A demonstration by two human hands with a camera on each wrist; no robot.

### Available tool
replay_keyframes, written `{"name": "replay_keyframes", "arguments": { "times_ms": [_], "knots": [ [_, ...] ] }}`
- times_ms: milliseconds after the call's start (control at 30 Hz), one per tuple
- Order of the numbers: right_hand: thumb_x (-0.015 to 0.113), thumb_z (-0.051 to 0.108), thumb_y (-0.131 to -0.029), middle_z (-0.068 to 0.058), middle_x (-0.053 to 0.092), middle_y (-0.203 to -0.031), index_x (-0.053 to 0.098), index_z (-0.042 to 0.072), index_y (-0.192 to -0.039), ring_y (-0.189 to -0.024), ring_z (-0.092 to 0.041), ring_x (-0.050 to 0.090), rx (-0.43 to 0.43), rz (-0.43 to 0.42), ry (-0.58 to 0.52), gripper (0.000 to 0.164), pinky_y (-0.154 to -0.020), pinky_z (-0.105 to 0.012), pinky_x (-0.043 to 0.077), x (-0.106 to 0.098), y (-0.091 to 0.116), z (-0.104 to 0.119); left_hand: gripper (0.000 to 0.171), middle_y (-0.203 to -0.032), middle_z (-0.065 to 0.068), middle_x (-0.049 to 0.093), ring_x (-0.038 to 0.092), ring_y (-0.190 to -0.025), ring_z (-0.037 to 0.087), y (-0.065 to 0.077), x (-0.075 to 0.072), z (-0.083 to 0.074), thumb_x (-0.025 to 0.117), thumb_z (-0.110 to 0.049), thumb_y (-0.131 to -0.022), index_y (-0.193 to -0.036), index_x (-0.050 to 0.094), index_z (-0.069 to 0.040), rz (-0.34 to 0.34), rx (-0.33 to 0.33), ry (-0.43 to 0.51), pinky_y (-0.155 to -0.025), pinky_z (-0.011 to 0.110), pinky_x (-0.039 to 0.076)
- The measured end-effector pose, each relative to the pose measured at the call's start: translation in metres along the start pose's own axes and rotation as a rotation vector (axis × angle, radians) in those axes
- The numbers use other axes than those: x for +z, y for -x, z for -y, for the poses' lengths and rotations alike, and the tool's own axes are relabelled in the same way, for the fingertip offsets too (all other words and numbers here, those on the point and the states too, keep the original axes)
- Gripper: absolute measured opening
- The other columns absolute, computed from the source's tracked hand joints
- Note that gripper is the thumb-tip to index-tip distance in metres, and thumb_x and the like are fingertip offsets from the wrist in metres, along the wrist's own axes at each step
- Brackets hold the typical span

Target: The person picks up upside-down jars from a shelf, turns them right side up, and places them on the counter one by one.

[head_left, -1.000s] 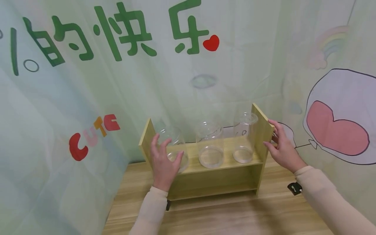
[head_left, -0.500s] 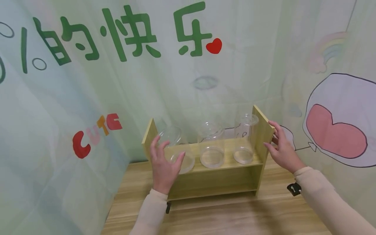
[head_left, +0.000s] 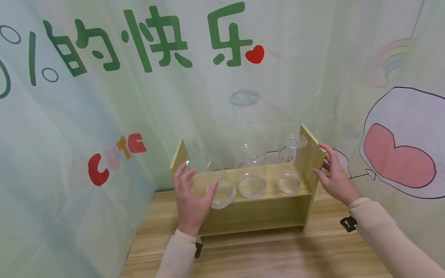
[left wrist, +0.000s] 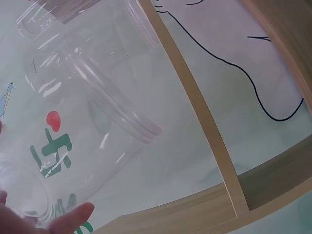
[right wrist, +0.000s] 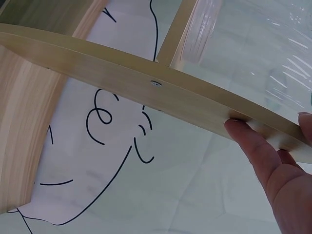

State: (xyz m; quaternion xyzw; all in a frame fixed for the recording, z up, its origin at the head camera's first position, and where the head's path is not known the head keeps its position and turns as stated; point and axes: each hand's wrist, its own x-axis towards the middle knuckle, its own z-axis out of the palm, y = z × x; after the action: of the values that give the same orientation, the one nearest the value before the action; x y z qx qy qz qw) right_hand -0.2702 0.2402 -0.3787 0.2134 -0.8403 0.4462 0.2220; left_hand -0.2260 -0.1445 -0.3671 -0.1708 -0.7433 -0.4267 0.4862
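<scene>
My left hand (head_left: 192, 202) grips the leftmost clear jar (head_left: 222, 193) near its upper part. This jar leans, its base swung right and forward over the front edge of the wooden shelf (head_left: 274, 197). In the left wrist view the thumb lies along the transparent jar (left wrist: 105, 146). Two more clear jars, one in the middle (head_left: 252, 185) and a narrower one at the right (head_left: 289, 181), stand upright on the upper board. My right hand (head_left: 335, 177) holds the shelf's right side panel (head_left: 313, 162), and a digit presses that panel in the right wrist view.
The two-level shelf stands on a wood-grain table (head_left: 250, 258). Behind and beside it hangs a printed curtain (head_left: 288, 88) with green characters and balloon drawings. The middle jar is close to the tilted jar's right side.
The left jar has gone from standing nearly upright to leaning, its base shifting right and forward. My left hand has moved slightly left. The right hand keeps its place on the side panel.
</scene>
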Motion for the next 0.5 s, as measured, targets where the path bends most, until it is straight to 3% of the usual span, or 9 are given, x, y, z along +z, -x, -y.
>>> {"name": "replay_keyframes", "arguments": {
  "times_ms": [267,500],
  "knots": [
    [0.053,-0.013,-0.083,-0.029,0.035,-0.131,0.01,0.021,-0.144,-0.11,-0.05,0.044,-0.038,-0.017,-0.016,0.082,-0.068,-0.046,0.049,0.001,0.0,0.001,0.058,-0.127,0.026,0.036,0.038,-0.117,0.037,0.0,-0.014,-0.034,0.08,0.001,-0.063,-0.108,0.045,0.008,0.023,-0.091,0.122,-0.08,0.052,0.046],
    [0.053,-0.014,-0.082,-0.028,0.035,-0.131,0.01,0.021,-0.144,-0.109,-0.05,0.043,-0.044,-0.019,-0.022,0.083,-0.068,-0.045,0.048,0.001,-0.001,0.002,0.059,-0.128,0.022,0.037,0.037,-0.12,0.03,0.008,-0.017,-0.033,0.079,-0.003,-0.066,-0.111,0.042,0.007,0.027,-0.151,0.164,-0.08,0.05,0.046]
  ]
}}
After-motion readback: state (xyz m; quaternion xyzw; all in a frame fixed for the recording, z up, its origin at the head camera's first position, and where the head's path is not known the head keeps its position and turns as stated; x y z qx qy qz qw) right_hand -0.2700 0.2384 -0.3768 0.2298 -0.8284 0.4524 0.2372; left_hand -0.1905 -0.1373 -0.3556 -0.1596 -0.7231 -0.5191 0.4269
